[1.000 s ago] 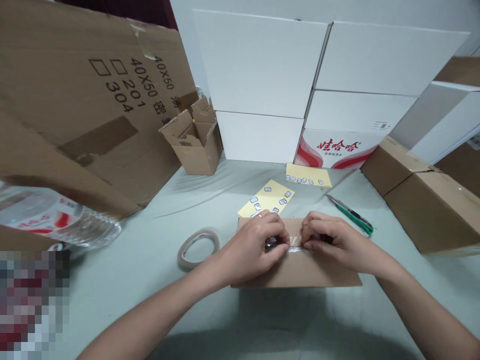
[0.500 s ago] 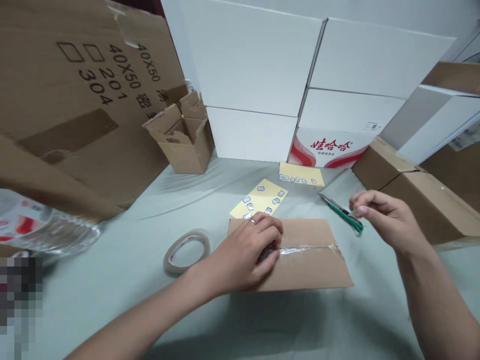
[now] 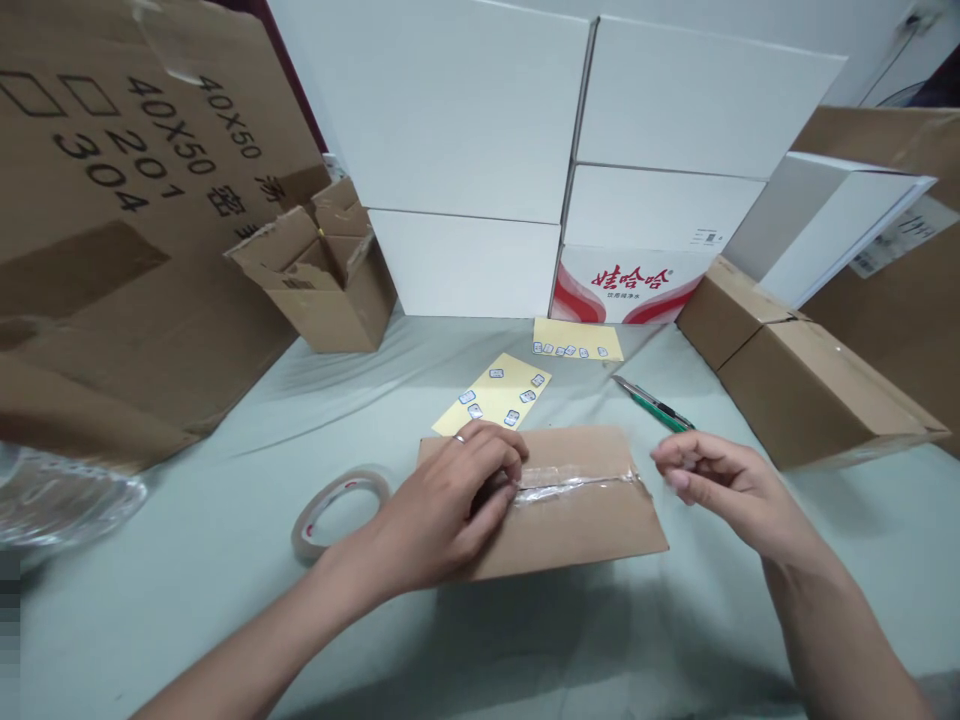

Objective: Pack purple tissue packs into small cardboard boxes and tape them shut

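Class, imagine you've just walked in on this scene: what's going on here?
A person's left hand presses on a flat cardboard box, at one end of a clear tape strip along its seam. The right hand is raised just off the box's right edge, near a green utility knife. A tape roll lies to the left, with yellow label sheets beyond the box.

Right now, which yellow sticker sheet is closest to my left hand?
The angled sheet with scattered stickers, just beyond your left hand; the other sheet, its stickers in a row, lies farther back.

brown cardboard box, clear packing tape, pale yellow label sheet, green craft knife
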A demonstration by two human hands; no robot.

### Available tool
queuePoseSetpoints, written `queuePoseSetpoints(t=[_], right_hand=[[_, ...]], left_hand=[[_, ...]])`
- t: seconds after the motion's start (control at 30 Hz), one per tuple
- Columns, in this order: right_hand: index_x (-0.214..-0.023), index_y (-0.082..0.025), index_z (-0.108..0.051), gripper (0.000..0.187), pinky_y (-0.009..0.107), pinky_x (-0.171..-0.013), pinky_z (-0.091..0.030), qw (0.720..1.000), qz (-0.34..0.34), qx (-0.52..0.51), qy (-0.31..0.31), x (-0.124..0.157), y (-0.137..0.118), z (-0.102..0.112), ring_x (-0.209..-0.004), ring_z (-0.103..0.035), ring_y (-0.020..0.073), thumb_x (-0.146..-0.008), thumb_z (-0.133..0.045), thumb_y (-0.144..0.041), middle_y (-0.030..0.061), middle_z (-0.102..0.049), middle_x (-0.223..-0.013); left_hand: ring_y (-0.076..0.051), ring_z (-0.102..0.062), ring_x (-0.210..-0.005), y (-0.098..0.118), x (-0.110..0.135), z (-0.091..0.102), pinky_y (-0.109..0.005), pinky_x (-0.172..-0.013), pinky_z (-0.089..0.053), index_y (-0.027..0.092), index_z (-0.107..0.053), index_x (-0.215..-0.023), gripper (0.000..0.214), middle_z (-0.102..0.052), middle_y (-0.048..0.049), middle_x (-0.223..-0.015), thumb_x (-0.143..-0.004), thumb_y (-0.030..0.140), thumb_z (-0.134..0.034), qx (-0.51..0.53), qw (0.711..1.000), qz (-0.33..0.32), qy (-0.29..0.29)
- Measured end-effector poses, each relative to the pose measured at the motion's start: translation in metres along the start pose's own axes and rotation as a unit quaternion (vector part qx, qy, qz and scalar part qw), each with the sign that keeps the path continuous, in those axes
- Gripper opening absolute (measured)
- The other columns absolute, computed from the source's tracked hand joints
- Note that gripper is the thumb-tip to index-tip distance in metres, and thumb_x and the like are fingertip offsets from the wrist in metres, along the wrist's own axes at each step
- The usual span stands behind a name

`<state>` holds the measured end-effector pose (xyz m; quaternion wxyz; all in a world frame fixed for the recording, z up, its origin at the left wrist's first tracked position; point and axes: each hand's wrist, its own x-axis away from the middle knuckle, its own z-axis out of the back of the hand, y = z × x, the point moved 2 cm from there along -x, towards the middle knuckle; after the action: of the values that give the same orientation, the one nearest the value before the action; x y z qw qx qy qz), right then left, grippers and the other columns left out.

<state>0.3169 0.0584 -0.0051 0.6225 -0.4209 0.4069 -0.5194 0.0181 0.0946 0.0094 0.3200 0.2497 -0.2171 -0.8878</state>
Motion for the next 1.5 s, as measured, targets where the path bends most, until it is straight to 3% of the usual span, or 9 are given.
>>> queuePoseSetpoints(t=[0.07, 0.2, 0.37, 0.53, 0.67, 0.73, 1.03, 1.33, 1.5], right_hand=[[-0.103, -0.023, -0.069, 0.023, 0.024, -0.057, -0.045, 0.999, 0.002, 0.038, 0.007, 0.004, -0.003, -0.006, -0.066, -0.055, 0.0130, -0.091, -0.068, -0.044, 0.0008, -0.061, -0.076], [-0.087, -0.023, -0.064, 0.024, 0.026, -0.059, -0.045, 0.982, -0.010, 0.180, 0.048, 0.012, -0.008, -0.015, -0.071, -0.055, 0.0146, -0.094, -0.060, -0.045, 0.0004, -0.060, -0.077], [-0.079, -0.022, -0.059, 0.022, 0.025, -0.056, -0.041, 0.956, -0.002, 0.291, 0.034, 0.019, -0.014, -0.024, -0.068, -0.055, 0.0138, -0.096, -0.057, -0.037, -0.0007, -0.063, -0.077], [-0.076, -0.021, -0.053, 0.021, 0.023, -0.054, -0.038, 0.928, 0.113, 0.352, 0.049, 0.022, -0.026, -0.038, -0.061, -0.053, 0.0110, -0.097, -0.053, -0.020, -0.0026, -0.058, -0.069], [-0.073, -0.020, -0.051, 0.025, 0.027, -0.056, -0.035, 0.844, 0.263, 0.463, 0.070, 0.023, -0.037, -0.059, -0.059, -0.046, 0.0133, -0.097, -0.050, -0.012, -0.0009, -0.051, -0.067], [-0.071, -0.020, -0.051, 0.027, 0.028, -0.056, -0.035, 0.822, 0.309, 0.473, 0.071, 0.023, -0.039, -0.070, -0.060, -0.045, 0.0146, -0.096, -0.049, -0.008, 0.0002, -0.051, -0.066], [-0.078, -0.018, -0.054, 0.020, 0.025, -0.055, -0.037, 0.861, 0.402, 0.310, 0.038, 0.031, -0.054, -0.098, -0.059, -0.048, 0.0121, -0.095, -0.050, -0.006, 0.0006, -0.058, -0.064], [-0.082, -0.015, -0.060, 0.014, 0.028, -0.050, -0.039, 0.811, 0.437, 0.369, 0.126, 0.030, -0.057, -0.126, -0.053, -0.050, 0.0153, -0.089, -0.055, -0.003, 0.0045, -0.061, -0.060], [-0.088, -0.011, -0.063, 0.008, 0.029, -0.052, -0.045, 0.807, 0.443, 0.363, 0.140, 0.031, -0.065, -0.137, -0.056, -0.059, 0.0176, -0.088, -0.059, -0.004, 0.0085, -0.069, -0.066]], left_hand=[[-0.020, -0.059, -0.103, 0.000, 0.000, 0.000, -0.034, -0.086, -0.047, 0.021, -0.050, -0.090, 0.014, -0.065, -0.0070, -0.108, -0.097, 0.015, -0.040, 0.004, 1.000, 0.000, -0.004], [-0.020, -0.059, -0.105, -0.001, 0.003, 0.001, -0.035, -0.089, -0.047, 0.021, -0.052, -0.093, 0.011, -0.064, -0.0067, -0.110, -0.096, 0.016, -0.042, 0.002, 1.000, 0.004, -0.008], [-0.025, -0.057, -0.115, 0.000, 0.003, 0.000, -0.040, -0.093, -0.049, 0.020, -0.054, -0.111, 0.018, -0.063, -0.0093, -0.118, -0.093, 0.022, -0.054, -0.010, 1.000, -0.003, -0.027], [-0.038, -0.048, -0.132, 0.014, -0.007, -0.007, -0.061, -0.109, -0.042, 0.018, -0.056, -0.128, 0.053, -0.057, -0.0166, -0.139, -0.084, 0.038, -0.074, -0.063, 0.994, -0.019, -0.084], [-0.042, -0.043, -0.139, 0.021, -0.013, -0.013, -0.072, -0.115, -0.030, 0.019, -0.057, -0.134, 0.068, -0.054, -0.0172, -0.147, -0.078, 0.050, -0.080, -0.077, 0.990, -0.018, -0.120], [-0.042, -0.042, -0.141, 0.021, -0.013, -0.015, -0.073, -0.115, -0.029, 0.019, -0.058, -0.134, 0.068, -0.053, -0.0170, -0.149, -0.078, 0.050, -0.080, -0.074, 0.989, -0.010, -0.124], [-0.040, -0.041, -0.142, 0.022, -0.006, -0.017, -0.072, -0.118, -0.026, 0.020, -0.058, -0.134, 0.066, -0.053, -0.0149, -0.150, -0.079, 0.051, -0.078, -0.052, 0.990, -0.015, -0.131], [-0.036, -0.042, -0.142, 0.019, -0.008, -0.018, -0.067, -0.119, -0.027, 0.022, -0.058, -0.133, 0.059, -0.054, -0.0120, -0.149, -0.077, 0.032, -0.073, -0.049, 0.991, -0.016, -0.124], [-0.034, -0.042, -0.142, 0.020, -0.007, -0.019, -0.067, -0.121, -0.024, 0.021, -0.058, -0.133, 0.057, -0.053, -0.0128, -0.149, -0.077, 0.020, -0.066, -0.060, 0.991, -0.030, -0.119]])
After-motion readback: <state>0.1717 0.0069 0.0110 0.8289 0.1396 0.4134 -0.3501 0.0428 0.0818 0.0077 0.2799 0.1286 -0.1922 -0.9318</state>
